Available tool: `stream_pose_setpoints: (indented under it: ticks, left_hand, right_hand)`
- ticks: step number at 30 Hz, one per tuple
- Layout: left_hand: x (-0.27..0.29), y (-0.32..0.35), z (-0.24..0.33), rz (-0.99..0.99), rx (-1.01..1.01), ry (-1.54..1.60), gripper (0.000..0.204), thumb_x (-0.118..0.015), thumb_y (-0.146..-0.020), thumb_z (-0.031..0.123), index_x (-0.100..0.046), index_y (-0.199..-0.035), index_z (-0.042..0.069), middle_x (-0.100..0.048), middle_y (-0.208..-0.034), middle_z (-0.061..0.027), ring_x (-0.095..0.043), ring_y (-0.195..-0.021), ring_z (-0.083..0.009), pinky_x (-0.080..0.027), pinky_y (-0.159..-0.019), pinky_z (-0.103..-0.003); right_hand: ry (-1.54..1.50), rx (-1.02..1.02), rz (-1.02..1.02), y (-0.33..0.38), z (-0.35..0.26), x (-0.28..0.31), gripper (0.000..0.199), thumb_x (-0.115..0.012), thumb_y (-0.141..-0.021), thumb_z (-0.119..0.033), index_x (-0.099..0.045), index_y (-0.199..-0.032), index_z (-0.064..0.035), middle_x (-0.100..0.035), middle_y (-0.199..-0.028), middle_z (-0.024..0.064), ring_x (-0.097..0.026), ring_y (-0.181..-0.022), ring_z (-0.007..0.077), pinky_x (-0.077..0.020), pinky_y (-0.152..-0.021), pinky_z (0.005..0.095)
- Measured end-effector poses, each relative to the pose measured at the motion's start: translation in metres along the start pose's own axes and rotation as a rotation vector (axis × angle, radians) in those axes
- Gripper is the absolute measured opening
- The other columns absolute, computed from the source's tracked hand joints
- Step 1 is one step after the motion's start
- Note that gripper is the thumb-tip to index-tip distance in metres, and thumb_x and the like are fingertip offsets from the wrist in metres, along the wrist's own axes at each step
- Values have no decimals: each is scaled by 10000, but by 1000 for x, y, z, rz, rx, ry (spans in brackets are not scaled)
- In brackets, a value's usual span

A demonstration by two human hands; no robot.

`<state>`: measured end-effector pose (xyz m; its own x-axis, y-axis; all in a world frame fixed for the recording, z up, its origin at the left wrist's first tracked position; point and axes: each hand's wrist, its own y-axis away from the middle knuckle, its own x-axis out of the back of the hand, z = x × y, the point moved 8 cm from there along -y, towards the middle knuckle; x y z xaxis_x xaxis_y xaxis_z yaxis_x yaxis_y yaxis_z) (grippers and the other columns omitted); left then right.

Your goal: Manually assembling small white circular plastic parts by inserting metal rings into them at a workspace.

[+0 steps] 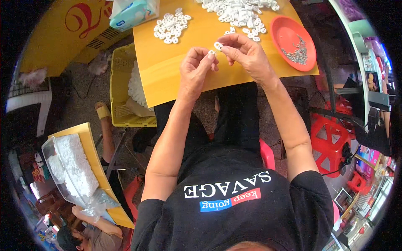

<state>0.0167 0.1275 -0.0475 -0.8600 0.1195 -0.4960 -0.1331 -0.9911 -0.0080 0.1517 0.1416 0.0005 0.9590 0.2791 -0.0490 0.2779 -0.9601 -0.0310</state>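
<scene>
Over the near part of the yellow table point(161, 79), both hands meet at fingertip height. My right hand point(250, 57) pinches a small white oval plastic piece with holes point(218, 46) between thumb and forefinger. Just left of it, my left hand point(193, 74) has thumb and forefinger closed on another small white plastic piece point(212, 52), mostly covered by the fingers. Whether the two pieces are joined I cannot tell. Beyond the hands lie a small group of white oval pieces point(171, 27) and a larger heap of white pieces point(243, 16). On the right, a red plate point(286, 28) holds thin metal parts point(300, 54).
A tissue pack point(134, 16) sits at the table's far left. Below the left edge stands a yellow crate point(119, 85) with white pieces inside. At lower left, another person point(94, 234) is beside a clear bin of white pieces point(77, 165). Red stools point(331, 142) stand right.
</scene>
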Motion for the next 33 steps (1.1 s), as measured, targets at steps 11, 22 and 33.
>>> stream_pose_setpoints:
  ticks: [11,22,33]
  left_hand:
    - [0,-1,0,4,-16,-17,124,-604,-919,94,-529,-951,0,-608,-809,-59,-560,-679,-99,-474,-650,-235]
    - [-1,-1,3,8,-28,-43,109,-597,-918,82,-524,-936,2,-609,-803,-59,-564,-667,-99,-476,-643,-237]
    - [1,-1,1,13,-21,-6,106,-588,-917,78,-522,-938,-2,-611,-807,-70,-565,-668,-102,-478,-651,-242]
  right_hand:
    - [91,58,23,2,-4,1,228,-632,-912,-143,-623,-1103,-19,-630,-920,-13,-536,-716,30,-464,-640,186]
    - [166,97,25,1,-4,0,206,-618,-914,-108,-626,-1097,-15,-619,-890,-17,-521,-704,27,-448,-632,177]
    - [142,86,59,2,-2,-2,209,-607,-917,-104,-622,-1099,-2,-610,-867,-15,-516,-683,23,-439,-612,172]
